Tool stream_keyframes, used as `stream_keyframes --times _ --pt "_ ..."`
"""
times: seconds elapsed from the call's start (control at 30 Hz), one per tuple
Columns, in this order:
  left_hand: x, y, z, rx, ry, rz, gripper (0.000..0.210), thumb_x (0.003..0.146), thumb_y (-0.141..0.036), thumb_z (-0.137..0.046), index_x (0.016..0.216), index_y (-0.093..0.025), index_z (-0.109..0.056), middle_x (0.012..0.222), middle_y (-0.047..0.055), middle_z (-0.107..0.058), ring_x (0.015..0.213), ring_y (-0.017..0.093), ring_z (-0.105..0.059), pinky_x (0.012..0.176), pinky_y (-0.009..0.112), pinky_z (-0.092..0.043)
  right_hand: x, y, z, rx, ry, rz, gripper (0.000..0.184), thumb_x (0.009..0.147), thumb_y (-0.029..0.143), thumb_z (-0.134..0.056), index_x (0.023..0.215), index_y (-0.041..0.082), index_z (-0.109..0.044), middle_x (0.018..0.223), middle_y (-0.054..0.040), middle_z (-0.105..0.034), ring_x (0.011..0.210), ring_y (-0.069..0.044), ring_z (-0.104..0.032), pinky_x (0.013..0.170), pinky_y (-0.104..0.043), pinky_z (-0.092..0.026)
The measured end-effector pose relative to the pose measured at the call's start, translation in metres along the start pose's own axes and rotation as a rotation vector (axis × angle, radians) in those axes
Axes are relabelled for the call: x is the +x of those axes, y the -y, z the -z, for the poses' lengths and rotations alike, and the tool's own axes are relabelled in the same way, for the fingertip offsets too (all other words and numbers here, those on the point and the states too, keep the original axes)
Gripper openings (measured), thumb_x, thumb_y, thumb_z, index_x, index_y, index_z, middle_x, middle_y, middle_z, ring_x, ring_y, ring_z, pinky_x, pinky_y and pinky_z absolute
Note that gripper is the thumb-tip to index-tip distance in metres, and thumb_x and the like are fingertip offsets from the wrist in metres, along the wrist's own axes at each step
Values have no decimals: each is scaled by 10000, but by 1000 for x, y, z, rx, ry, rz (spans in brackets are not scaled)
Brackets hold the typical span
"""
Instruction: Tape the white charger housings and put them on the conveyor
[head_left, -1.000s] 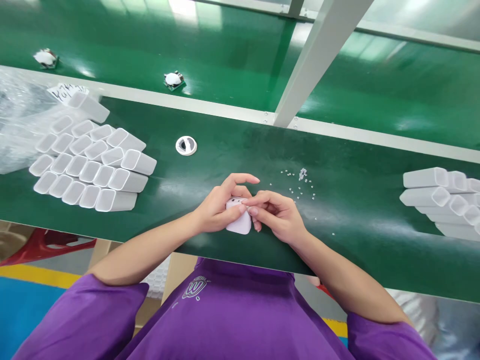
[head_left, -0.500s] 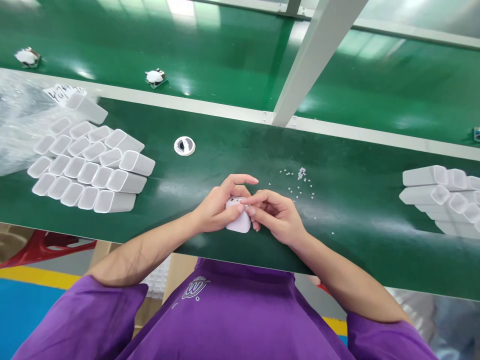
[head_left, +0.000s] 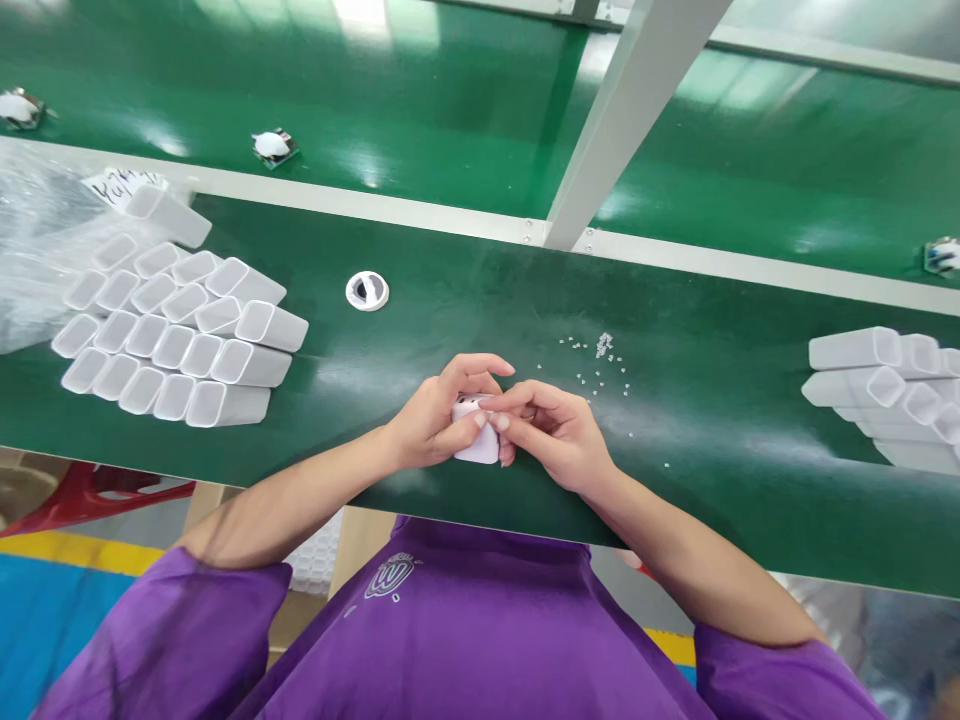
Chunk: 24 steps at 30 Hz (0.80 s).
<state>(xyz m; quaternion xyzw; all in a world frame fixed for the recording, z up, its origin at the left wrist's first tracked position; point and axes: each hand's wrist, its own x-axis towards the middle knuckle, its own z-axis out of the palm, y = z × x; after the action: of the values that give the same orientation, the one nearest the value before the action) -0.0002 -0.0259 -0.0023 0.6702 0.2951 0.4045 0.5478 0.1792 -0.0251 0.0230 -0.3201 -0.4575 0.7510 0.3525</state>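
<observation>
A small white plastic charger housing with dark port slots in its upper end is held over the green bench. My left hand is closed around its left side, thumb on the front face and index finger stretched out above. At the slotted end, my right hand has thumb and index fingertip close together, touching the housing's upper right edge. Whatever is pinched there is too small or hidden to make out. Beyond my right hand lie several tiny clear pieces, scattered on the bench.
Stacked white sleeves stand at the left beside a clear plastic bag. More white sleeves are at the right. A round white roll lies behind my hands. Small circuit boards sit on the green belt past a metal rail and post.
The circuit boards on the belt have shifted left, and one at the right edge has come further into view. My hands keep nearly the same hold, with the housing tilted slightly differently.
</observation>
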Motion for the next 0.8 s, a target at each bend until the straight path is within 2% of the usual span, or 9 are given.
stream_keyframes --times 0.13,0.3,0.5,0.67,0.8 --pt "2 0 1 -84 10 10 352 962 -389 -438 1266 -245 -335 794 11 -624 615 135 -622 541 236 -474 2 -1 2 0 40 37 190 850 339 -694 948 178 -680 624 47 -593 503 -73 -580 525 -208 -528" --pt "3 1 2 -161 -57 95 409 930 -478 -468 1250 -246 -362 741 -21 -577 508 101 -533 470 206 -393 3 0 4 -72 62 107 259 872 296 -672 1113 209 -637 640 67 -545 533 -69 -582 540 -196 -509" --pt "5 5 3 -152 -78 96 431 914 -476 -473 1260 -242 -365 725 -27 -582 532 110 -532 498 216 -397 3 1 3 -105 47 136 221 875 270 -663 1083 207 -620 659 62 -532 533 -67 -571 537 -195 -500" --pt "7 6 6 -74 -83 85 451 883 -421 -488 1277 -245 -358 858 7 -623 629 126 -567 563 241 -424 3 3 4 -251 -73 149 212 871 315 -657 1050 207 -620 670 49 -530 550 -77 -545 514 -201 -480" --pt "10 -1 7 108 -132 147 479 862 -291 -501 1310 -221 -344 992 40 -611 743 134 -576 637 254 -446 7 5 12 -504 -198 254 171 878 306 -637 1022 217 -656 734 18 -560 624 -95 -541 541 -215 -471"
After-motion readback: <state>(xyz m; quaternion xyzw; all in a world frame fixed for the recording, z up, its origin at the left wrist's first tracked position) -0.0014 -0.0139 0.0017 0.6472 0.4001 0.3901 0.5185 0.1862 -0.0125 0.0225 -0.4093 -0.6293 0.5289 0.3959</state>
